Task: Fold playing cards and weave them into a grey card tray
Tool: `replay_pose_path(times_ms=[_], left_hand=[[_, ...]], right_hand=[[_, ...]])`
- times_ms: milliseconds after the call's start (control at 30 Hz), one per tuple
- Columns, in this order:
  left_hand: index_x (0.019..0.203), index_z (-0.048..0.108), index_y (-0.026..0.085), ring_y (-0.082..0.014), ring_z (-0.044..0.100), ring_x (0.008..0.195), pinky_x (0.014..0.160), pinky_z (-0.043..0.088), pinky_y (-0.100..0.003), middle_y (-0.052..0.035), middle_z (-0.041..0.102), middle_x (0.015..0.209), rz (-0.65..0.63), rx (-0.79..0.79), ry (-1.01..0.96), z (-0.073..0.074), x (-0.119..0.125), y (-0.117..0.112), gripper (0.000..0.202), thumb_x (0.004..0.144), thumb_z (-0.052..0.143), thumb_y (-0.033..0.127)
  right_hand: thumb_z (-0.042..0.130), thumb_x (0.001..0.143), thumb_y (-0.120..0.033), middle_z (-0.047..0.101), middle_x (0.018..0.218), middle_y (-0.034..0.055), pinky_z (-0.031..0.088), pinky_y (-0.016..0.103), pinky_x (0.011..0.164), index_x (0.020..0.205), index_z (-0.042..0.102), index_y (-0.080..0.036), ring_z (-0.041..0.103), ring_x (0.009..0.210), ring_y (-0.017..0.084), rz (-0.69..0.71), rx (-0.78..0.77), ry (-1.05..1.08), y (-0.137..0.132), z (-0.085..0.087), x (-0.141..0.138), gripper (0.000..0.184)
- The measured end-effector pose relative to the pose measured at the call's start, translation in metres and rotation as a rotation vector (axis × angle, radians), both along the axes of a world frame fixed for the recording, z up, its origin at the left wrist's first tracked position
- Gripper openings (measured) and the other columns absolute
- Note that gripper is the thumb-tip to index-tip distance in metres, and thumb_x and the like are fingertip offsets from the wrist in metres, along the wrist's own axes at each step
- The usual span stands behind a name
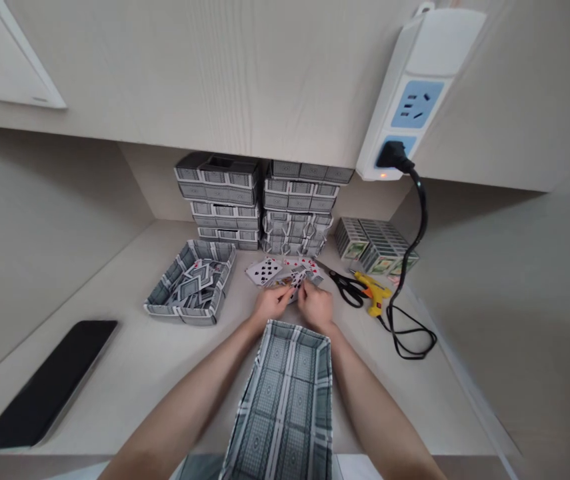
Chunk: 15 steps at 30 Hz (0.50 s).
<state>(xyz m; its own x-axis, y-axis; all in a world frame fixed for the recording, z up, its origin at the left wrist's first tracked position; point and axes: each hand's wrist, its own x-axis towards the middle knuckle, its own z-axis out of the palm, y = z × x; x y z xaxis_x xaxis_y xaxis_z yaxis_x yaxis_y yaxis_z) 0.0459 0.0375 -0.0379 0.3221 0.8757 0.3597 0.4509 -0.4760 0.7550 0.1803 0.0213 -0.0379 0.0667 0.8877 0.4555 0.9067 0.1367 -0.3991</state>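
A playing card (295,280) is at the centre of the frame, between the left hand (269,304) and the right hand (316,305). Its long axis seems to run from lower left to upper right, its top end pointing away toward the stacks, though the fingers cover its lower part and the exact angle is hard to tell. The face that shows is white with dark pips; its value is too small to read.

Both hands have thumb and fingers drawn together with almost no gap, the left pinching the card's left side, the right its right side.

Loose cards (263,271) lie just beyond the hands, one a black-suited card, face up. Between the forearms, an open box (285,393) made of grey patterned card backs with white seams stretches lengthwise from the bottom edge up toward the hands, leaning slightly right. A similar tray (221,293) holding cards sits left of centre, its long axis slanting from lower left to upper right. Black-handled scissors (349,291) and a yellow glue gun (375,293) lie right of the hands.
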Motion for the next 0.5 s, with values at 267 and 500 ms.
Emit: replay_pose_path(times_ms=[267,500], left_hand=[[0.051,0.046,0.014,-0.0068,0.032,0.047,0.045,0.026,-0.019,0.0044,0.036,0.047,0.061,-0.136,-0.197,0.001,-0.002,0.01,0.035,0.074,0.044,0.04],[0.051,0.049,0.012,-0.0067,0.036,0.048,0.044,0.029,-0.018,0.0033,0.043,0.047,-0.046,-0.307,-0.389,0.004,-0.002,0.013,0.04,0.068,0.049,0.047]], right_hand=[[0.047,0.073,-0.043,0.063,0.066,0.0055,0.039,0.026,0.056,0.07,0.061,-0.017,0.055,0.06,0.017,0.179,-0.077,0.764,0.007,0.003,0.008,0.03],[0.042,0.074,-0.053,0.065,0.078,0.0064,0.043,0.027,0.052,0.096,0.057,-0.017,0.059,0.067,0.019,0.425,-0.441,1.528,0.012,0.009,-0.006,0.045]])
